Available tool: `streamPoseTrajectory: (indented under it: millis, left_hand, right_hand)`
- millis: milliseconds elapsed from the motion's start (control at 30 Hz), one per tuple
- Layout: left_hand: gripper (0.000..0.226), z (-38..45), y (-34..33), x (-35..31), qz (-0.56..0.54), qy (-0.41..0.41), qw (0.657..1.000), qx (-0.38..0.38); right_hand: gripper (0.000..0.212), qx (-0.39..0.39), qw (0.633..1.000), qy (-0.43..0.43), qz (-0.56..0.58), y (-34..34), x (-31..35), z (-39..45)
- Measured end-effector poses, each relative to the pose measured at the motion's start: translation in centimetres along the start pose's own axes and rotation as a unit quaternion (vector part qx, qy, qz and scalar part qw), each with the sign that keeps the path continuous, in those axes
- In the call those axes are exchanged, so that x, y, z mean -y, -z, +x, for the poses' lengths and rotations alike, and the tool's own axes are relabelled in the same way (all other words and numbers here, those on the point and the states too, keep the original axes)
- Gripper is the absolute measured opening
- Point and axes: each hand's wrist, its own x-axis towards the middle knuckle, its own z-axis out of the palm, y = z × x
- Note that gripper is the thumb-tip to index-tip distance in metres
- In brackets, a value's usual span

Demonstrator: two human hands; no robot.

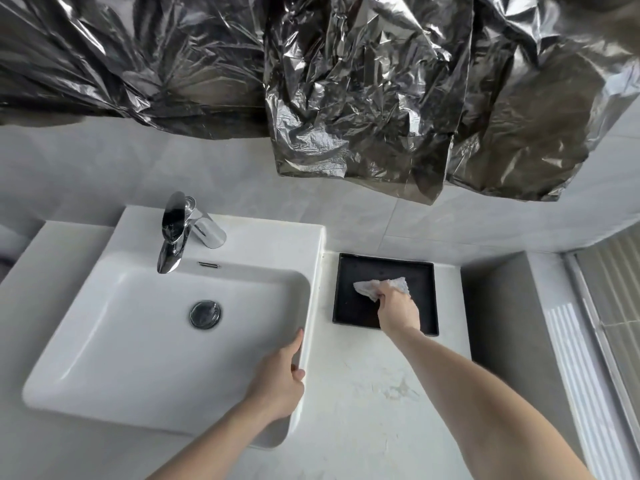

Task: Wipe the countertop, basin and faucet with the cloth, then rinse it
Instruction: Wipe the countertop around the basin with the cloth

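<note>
A white square basin [138, 341] sits on a pale countertop [363, 393], with a chrome faucet [176, 233] at its back rim and a round drain [205, 314] in its floor. My left hand [282, 379] grips the basin's front right rim, thumb inside the bowl. To the right, my right hand [398, 310] is shut on a pale crumpled cloth [370, 287] and presses it onto the inside of a black square tray [349, 271] that lies on the countertop.
Crumpled silvery plastic sheeting [346, 98] hangs over the wall above. A grey ledge [498, 306] borders the countertop on the right, with a white rail and ribbed panel [588, 341] beyond. Grey tiles [173, 168] back the basin.
</note>
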Motion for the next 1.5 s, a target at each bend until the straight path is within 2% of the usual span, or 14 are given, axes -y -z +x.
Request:
streamPoseTrajectory:
  millis: [100, 167, 267, 433, 567, 633, 733, 867, 1000, 1100, 1167, 1267, 1367, 1500]
  left_hand:
    - [0.073, 0.0, 0.0, -0.1, 0.009, -0.003, 1.000, 0.004]
    - [0.073, 0.0, -0.1, 0.1, 0.014, -0.006, 1.000, 0.002]
    - [0.072, 0.1, -0.3, 0.2, 0.020, -0.014, 1.000, -0.007]
    - [0.065, -0.4, -0.8, 1.2, 0.008, -0.031, 0.999, -0.029]
    - [0.045, -3.8, 0.7, 2.3, -0.055, -0.085, 0.994, -0.041]
    - [0.036, -6.9, 1.9, 3.0, -0.071, -0.109, 0.988, -0.081]
    - [0.023, -11.7, 2.6, 5.6, -0.101, -0.109, 0.981, -0.128]
    - [0.021, -15.3, 1.0, 11.7, -0.071, -0.050, 0.992, -0.090]
    - [0.030, -15.0, -0.6, 19.3, 0.065, 0.050, 0.996, -0.037]
    - [0.072, -13.8, -0.9, 23.0, 0.151, 0.134, 0.979, -0.025]
    - [0.103, -12.8, -1.0, 23.9, 0.148, 0.182, 0.972, -0.019]
    - [0.133, -11.2, -1.6, 24.0, 0.144, 0.209, 0.967, 0.006]
    - [0.150, -10.0, -3.2, 23.2, 0.161, 0.237, 0.958, 0.026]
    - [0.155, -9.9, -4.4, 22.1, 0.164, 0.270, 0.949, 0.010]
  right_hand:
    - [0.024, -0.050, 0.986, -0.033, 0.155, 1.9, 0.3, -1.9]
    - [0.025, -0.071, 0.961, -0.036, 0.266, 3.1, 0.2, -5.1]
    - [0.022, -0.085, 0.938, -0.042, 0.335, 4.1, -1.1, -10.7]
    - [0.027, -0.106, 0.928, -0.119, 0.336, 4.0, -4.9, -18.1]
    - [0.025, -0.141, 0.927, -0.170, 0.302, 4.1, -6.6, -20.3]
    - [0.024, -0.132, 0.943, -0.154, 0.265, 3.0, -6.8, -20.1]
    - [0.024, -0.098, 0.967, -0.067, 0.224, 0.1, -6.1, -19.2]
    - [0.027, 0.027, 0.990, 0.003, 0.138, -5.2, -3.0, -18.6]
    - [0.050, 0.163, 0.985, 0.021, 0.048, -8.1, 1.3, -19.3]
    - [0.068, 0.175, 0.984, 0.034, -0.015, -8.3, 2.8, -19.3]
    - [0.072, 0.173, 0.982, 0.032, -0.061, -8.4, 2.9, -19.0]
    - [0.072, 0.180, 0.977, 0.042, -0.110, -9.0, 2.9, -18.5]
    - [0.068, 0.196, 0.967, 0.090, -0.135, -10.2, 3.1, -18.6]
    - [0.067, 0.193, 0.958, 0.140, -0.163, -10.2, 1.5, -19.0]
